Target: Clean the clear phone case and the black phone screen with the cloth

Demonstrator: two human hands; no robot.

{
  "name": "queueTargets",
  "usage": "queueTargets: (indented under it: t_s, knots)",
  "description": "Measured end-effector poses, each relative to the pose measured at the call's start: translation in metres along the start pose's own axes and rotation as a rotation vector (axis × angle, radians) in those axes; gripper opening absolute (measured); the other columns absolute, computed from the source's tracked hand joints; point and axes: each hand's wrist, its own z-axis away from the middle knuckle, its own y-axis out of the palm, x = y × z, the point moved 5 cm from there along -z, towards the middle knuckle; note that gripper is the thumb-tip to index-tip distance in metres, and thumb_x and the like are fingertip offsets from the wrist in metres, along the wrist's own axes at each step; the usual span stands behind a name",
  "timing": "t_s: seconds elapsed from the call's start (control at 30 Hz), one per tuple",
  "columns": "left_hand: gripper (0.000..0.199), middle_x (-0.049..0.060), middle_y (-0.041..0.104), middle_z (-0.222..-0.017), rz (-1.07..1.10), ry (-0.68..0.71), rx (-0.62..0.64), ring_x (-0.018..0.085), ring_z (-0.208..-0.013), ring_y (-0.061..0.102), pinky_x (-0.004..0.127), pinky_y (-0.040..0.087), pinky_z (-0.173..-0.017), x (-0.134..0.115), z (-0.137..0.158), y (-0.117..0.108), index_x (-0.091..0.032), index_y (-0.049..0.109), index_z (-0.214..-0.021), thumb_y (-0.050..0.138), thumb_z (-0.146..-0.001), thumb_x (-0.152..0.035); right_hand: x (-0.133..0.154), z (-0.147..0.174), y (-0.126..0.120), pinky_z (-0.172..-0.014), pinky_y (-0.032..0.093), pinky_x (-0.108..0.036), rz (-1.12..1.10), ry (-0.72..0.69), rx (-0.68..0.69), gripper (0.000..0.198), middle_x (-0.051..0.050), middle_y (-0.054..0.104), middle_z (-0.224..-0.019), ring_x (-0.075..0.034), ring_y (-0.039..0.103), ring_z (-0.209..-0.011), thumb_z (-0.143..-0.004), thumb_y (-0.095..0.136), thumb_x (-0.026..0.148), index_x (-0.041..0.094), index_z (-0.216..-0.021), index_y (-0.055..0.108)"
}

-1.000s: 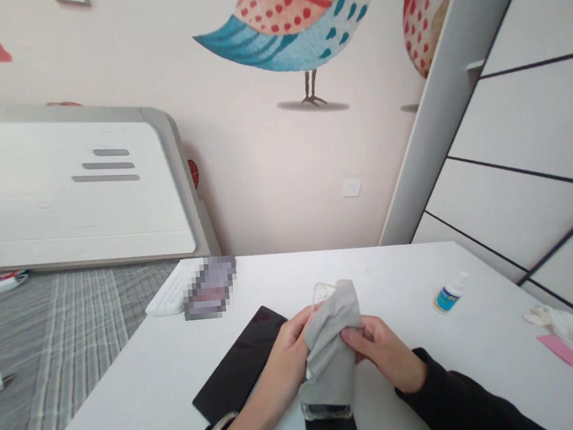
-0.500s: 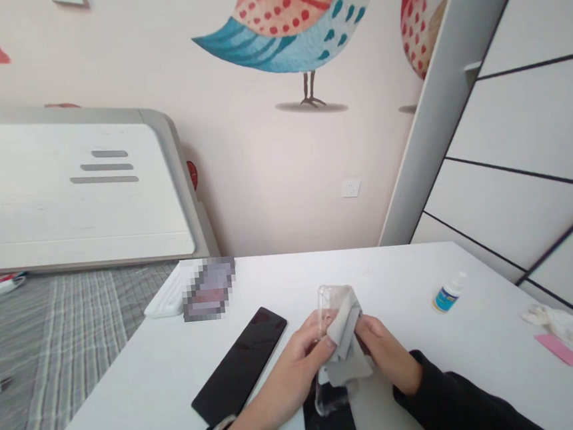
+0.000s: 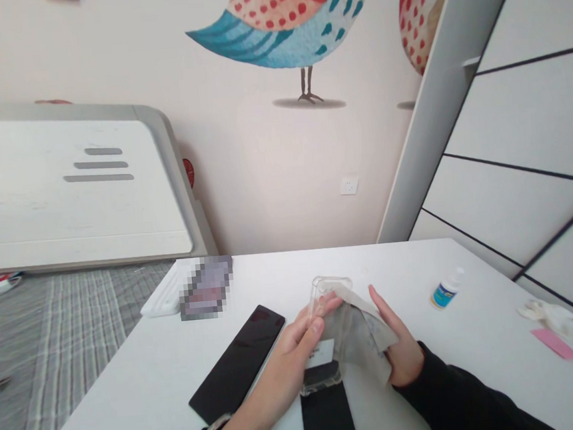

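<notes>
While gripped by left hand [image 3: 298,348], clear case [image 3: 326,325], long axis away, tilted up.

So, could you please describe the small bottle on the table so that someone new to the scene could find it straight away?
Start at the white table and look to its right side, past the right hand with the grey cloth. The small bottle lies tilted there, apart from the crumpled white tissue and pink slip further right. It alone has a blue label and white cap.
</notes>
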Motion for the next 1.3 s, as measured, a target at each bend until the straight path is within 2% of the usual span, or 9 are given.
queueTargets:
  t_s: [0.1, 0.23, 0.43, 0.6, 0.77, 0.87, 1.0, 1.13, 1.3]
  knots:
    - [0.047, 0.004, 0.057, -0.154, 0.081, -0.020, -0.108, 0.028, -0.153, 0.037, 0.046, 0.011, -0.131, -0.004, 0.000, -0.009, -0.027, 0.071, -0.133, 0.053, -0.101, -0.056, -0.002, 0.002, 0.008, -0.100, 0.056, -0.048, -0.135, 0.125, 0.054, 0.065, -0.014, 0.080, -0.107, -0.034, 0.072, -0.115, -0.089, 0.057, 0.075, 0.017, -0.111, 0.075]
    - [0.054, 0.007, 0.061, -0.150, 0.401, -0.113, -0.145, 0.030, -0.151, 0.041, 0.048, 0.026, -0.125, -0.005, 0.003, -0.012, -0.031, 0.056, -0.148, 0.050, -0.102, -0.058, -0.008, -0.002, 0.003, -0.101, 0.056, -0.042, -0.174, 0.142, -0.051, 0.051, -0.009, 0.081, -0.112, -0.031, 0.076, -0.108, -0.070, 0.089, 0.040, 0.020, -0.114, 0.073]
    - [0.065, 0.011, 0.066, -0.143, 0.689, -0.159, -0.091, 0.027, -0.116, 0.071, 0.045, 0.037, -0.114, -0.007, 0.004, -0.008, -0.040, 0.024, -0.162, 0.046, -0.104, -0.058, -0.022, -0.011, -0.014, -0.098, 0.059, -0.038, -0.188, 0.156, -0.164, 0.046, -0.007, 0.081, -0.111, -0.028, 0.076, -0.108, -0.081, 0.073, 0.058, 0.021, -0.108, 0.076]
    - [0.069, 0.015, 0.070, -0.126, 0.756, -0.193, 0.006, 0.022, -0.102, 0.069, 0.038, 0.049, -0.098, -0.009, 0.003, -0.007, -0.023, 0.047, -0.155, 0.045, -0.100, -0.065, -0.027, -0.014, -0.023, -0.087, 0.061, -0.039, -0.147, 0.180, -0.186, 0.043, -0.008, 0.082, -0.090, -0.028, 0.078, -0.088, -0.081, 0.067, 0.058, 0.018, -0.094, 0.077]
    - [0.056, 0.001, 0.063, -0.093, 0.614, -0.264, 0.044, 0.013, -0.081, 0.062, 0.026, 0.053, -0.078, 0.003, 0.006, 0.000, -0.019, 0.068, -0.127, 0.081, -0.083, -0.051, -0.016, -0.016, -0.027, -0.089, 0.056, -0.036, -0.023, 0.100, -0.190, 0.037, -0.004, 0.080, -0.089, -0.026, 0.074, -0.090, -0.066, 0.087, 0.047, 0.018, -0.086, 0.077]
    - [0.043, -0.004, 0.059, -0.079, 0.545, -0.331, 0.058, 0.007, -0.061, 0.055, 0.018, 0.042, -0.055, 0.015, 0.007, 0.003, -0.020, 0.067, -0.113, 0.086, -0.082, -0.043, -0.010, -0.016, -0.030, -0.087, 0.053, -0.035, 0.029, 0.061, -0.187, 0.038, -0.005, 0.079, -0.085, -0.025, 0.071, -0.086, -0.068, 0.089, 0.049, 0.016, -0.082, 0.077]
    - [0.031, -0.006, 0.060, -0.073, 0.501, -0.390, 0.053, 0.004, -0.048, 0.051, 0.016, 0.031, -0.044, 0.022, 0.006, 0.001, -0.021, 0.060, -0.093, 0.085, -0.083, -0.036, -0.010, -0.017, -0.038, -0.082, 0.055, -0.036, 0.042, 0.052, -0.239, 0.042, -0.004, 0.076, -0.074, -0.024, 0.071, -0.076, -0.080, 0.073, 0.059, 0.018, -0.077, 0.074]
    - [0.041, 0.007, 0.076, -0.104, 0.503, -0.434, 0.052, 0.008, -0.058, 0.064, 0.017, 0.044, -0.051, 0.021, 0.005, 0.000, -0.020, 0.063, -0.121, 0.080, -0.084, -0.027, -0.006, -0.019, -0.034, -0.083, 0.059, -0.048, 0.107, 0.033, -0.153, 0.051, -0.014, 0.080, -0.085, -0.032, 0.075, -0.080, -0.088, 0.054, 0.059, 0.014, -0.083, 0.077]
    - [0.073, 0.012, 0.074, -0.115, 0.703, -0.425, 0.025, 0.027, -0.108, 0.073, 0.031, 0.056, -0.081, 0.017, 0.005, 0.002, -0.025, 0.034, -0.158, 0.066, -0.093, -0.028, 0.011, -0.014, -0.030, -0.095, 0.057, -0.050, 0.365, -0.226, -0.126, 0.070, -0.016, 0.080, -0.108, -0.036, 0.074, -0.106, -0.100, 0.030, 0.065, 0.015, -0.113, 0.076]
